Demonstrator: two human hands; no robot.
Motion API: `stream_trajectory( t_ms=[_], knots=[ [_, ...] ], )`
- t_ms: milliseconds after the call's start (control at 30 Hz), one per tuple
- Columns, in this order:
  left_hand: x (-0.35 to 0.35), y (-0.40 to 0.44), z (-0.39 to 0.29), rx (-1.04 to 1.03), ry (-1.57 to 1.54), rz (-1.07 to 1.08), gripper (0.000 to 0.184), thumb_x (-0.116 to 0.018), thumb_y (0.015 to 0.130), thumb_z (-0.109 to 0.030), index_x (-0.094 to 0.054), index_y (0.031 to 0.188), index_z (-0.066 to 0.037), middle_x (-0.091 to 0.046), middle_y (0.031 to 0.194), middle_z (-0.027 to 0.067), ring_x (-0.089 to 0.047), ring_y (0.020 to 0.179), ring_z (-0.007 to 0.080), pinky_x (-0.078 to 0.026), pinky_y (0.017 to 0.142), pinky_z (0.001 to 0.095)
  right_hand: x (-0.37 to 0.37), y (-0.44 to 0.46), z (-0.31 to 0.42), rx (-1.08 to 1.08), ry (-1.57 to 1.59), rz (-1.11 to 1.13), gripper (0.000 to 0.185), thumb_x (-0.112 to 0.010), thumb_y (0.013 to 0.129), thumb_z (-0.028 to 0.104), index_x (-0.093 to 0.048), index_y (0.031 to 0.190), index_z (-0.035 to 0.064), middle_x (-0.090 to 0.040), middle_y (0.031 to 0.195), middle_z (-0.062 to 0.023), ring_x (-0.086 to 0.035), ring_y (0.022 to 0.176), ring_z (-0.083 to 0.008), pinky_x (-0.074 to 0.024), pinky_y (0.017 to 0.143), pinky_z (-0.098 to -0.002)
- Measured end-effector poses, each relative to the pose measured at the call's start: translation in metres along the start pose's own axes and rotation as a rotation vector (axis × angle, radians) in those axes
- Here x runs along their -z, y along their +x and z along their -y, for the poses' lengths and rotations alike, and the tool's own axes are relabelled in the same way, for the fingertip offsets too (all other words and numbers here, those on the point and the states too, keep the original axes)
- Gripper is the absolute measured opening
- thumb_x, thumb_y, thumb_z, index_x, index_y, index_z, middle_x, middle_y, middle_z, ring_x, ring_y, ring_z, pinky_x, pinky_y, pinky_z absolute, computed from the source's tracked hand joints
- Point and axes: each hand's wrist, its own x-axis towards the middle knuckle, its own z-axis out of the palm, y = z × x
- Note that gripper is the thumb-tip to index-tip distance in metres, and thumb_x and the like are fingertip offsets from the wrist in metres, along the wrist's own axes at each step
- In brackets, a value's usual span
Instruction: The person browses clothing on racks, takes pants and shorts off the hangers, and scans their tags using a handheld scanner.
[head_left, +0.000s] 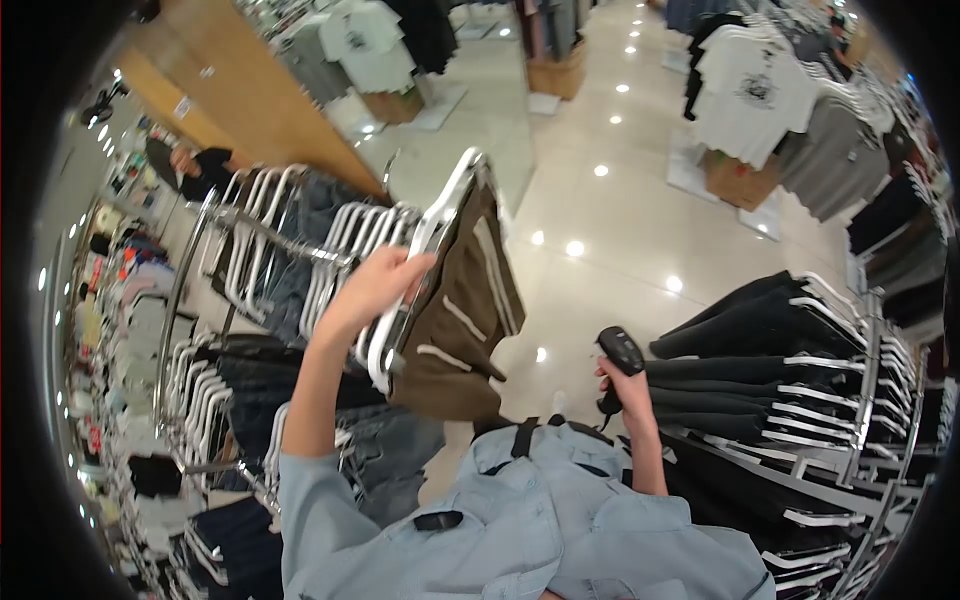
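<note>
My left hand (382, 285) is closed around a white hanger (440, 205), level with the clothes rail. From that hanger hangs a brown pair of trousers or shorts (455, 310) with pale stripes; how long it is cannot be made out. My right hand (630, 388) grips a black handheld barcode scanner (622, 350) by its handle, low and to the right, apart from the brown garment. Close behind my left hand, several white hangers (345, 235) crowd a metal rail (290, 240).
Jeans (310, 210) and dark trousers hang on the left racks. At right, black garments (740, 375) reach toward my right arm from a metal rack (870, 370). White T-shirts (750, 85) hang farther back beside the shiny floor (590, 200). A person (205, 170) appears at far left.
</note>
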Motion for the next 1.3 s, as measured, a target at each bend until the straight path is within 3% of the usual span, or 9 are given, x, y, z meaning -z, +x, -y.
stream_trajectory(
  t_ms=[100, 267, 767, 900, 1033, 1100, 1133, 1233, 1300],
  knots=[
    [0.038, 0.003, 0.002, 0.042, -0.020, 0.020, 0.034, -0.060, 0.094, -0.027, -0.061, 0.071, -0.002, -0.059, 0.065, 0.0020, -0.059, 0.065, 0.0110, -0.050, 0.071, 0.0275, -0.025, -0.001, 0.005, -0.034, -0.022, -0.024, 0.017, -0.069, 0.090, 0.017, -0.066, 0.100, 0.0036, -0.064, 0.077, -0.0031, -0.057, 0.061, -0.0091, -0.0454, 0.057, -0.0247],
    [0.087, 0.010, 0.018, 0.162, 0.119, 0.049, 0.034, -0.060, 0.092, -0.028, -0.069, 0.092, 0.005, -0.068, 0.089, 0.0058, -0.064, 0.083, 0.0092, -0.051, 0.081, 0.0230, -0.066, -0.001, 0.005, -0.023, 0.024, 0.005, 0.017, -0.070, 0.090, 0.017, -0.066, 0.101, 0.0043, -0.064, 0.077, -0.0028, -0.055, 0.061, -0.0086, -0.0440, 0.058, -0.0243],
    [0.115, -0.015, -0.011, 0.117, -0.018, 0.092, 0.037, -0.056, 0.095, -0.023, -0.066, 0.107, 0.010, -0.071, 0.104, 0.0179, -0.070, 0.092, 0.0202, -0.055, 0.086, 0.0311, -0.095, -0.013, 0.015, -0.009, -0.054, 0.126, 0.015, -0.070, 0.090, 0.016, -0.066, 0.099, 0.0053, -0.064, 0.078, -0.0023, -0.055, 0.063, -0.0085, -0.0449, 0.060, -0.0251],
    [0.121, -0.032, -0.011, 0.090, -0.003, 0.176, 0.036, -0.058, 0.094, -0.022, -0.068, 0.104, 0.011, -0.071, 0.103, 0.0197, -0.070, 0.091, 0.0223, -0.055, 0.080, 0.0315, -0.076, -0.017, 0.019, 0.044, 0.061, 0.161, 0.012, -0.068, 0.091, 0.015, -0.065, 0.098, 0.0051, -0.063, 0.078, -0.0026, -0.055, 0.064, -0.0085, -0.0450, 0.062, -0.0253],
    [0.133, -0.062, -0.012, -0.163, -0.026, 0.271, 0.044, -0.061, 0.090, -0.035, -0.071, 0.095, 0.008, -0.072, 0.093, 0.0207, -0.070, 0.084, 0.0234, -0.058, 0.070, 0.0344, -0.054, -0.015, 0.018, 0.088, 0.272, 0.165, 0.012, -0.066, 0.094, 0.015, -0.064, 0.096, 0.0040, -0.062, 0.077, -0.0029, -0.055, 0.063, -0.0088, -0.0449, 0.060, -0.0251],
    [0.134, -0.080, -0.011, -0.222, -0.119, 0.181, 0.063, -0.068, 0.079, -0.046, -0.065, 0.103, 0.012, -0.069, 0.082, 0.0239, -0.069, 0.069, 0.0251, -0.055, 0.052, 0.0317, -0.046, -0.014, 0.019, 0.100, 0.369, 0.180, 0.017, -0.063, 0.096, 0.016, -0.063, 0.102, 0.0006, -0.061, 0.081, -0.0054, -0.054, 0.065, -0.0093, -0.0456, 0.063, -0.0252],
    [0.134, -0.085, -0.009, -0.223, -0.112, 0.195, 0.063, -0.068, 0.079, -0.046, -0.065, 0.103, 0.012, -0.069, 0.082, 0.0239, -0.069, 0.069, 0.0251, -0.055, 0.052, 0.0317, -0.043, -0.015, 0.020, 0.104, 0.416, 0.199, 0.019, -0.062, 0.096, 0.016, -0.062, 0.107, -0.0001, -0.061, 0.084, -0.0068, -0.052, 0.065, -0.0092, -0.0457, 0.065, -0.0261],
    [0.124, -0.097, 0.004, -0.316, -0.238, -0.001, 0.058, -0.068, 0.072, -0.048, -0.066, 0.075, 0.010, -0.066, 0.068, 0.0250, -0.058, 0.042, 0.0229, -0.046, 0.035, 0.0278, -0.041, -0.020, 0.031, 0.110, 0.535, 0.265, 0.032, -0.062, 0.095, 0.017, -0.056, 0.122, -0.0012, -0.062, 0.107, -0.0124, -0.047, 0.067, -0.0080, -0.0445, 0.071, -0.0287],
    [0.113, -0.105, 0.010, -0.361, -0.273, -0.018, 0.058, -0.066, 0.073, -0.047, -0.063, 0.066, 0.010, -0.064, 0.063, 0.0251, -0.055, 0.038, 0.0220, -0.045, 0.034, 0.0281, -0.050, -0.026, 0.045, 0.092, 0.658, 0.340, 0.036, -0.063, 0.094, 0.014, -0.054, 0.126, -0.0006, -0.061, 0.121, -0.0142, -0.046, 0.069, -0.0076, -0.0443, 0.072, -0.0286]
  ],
)
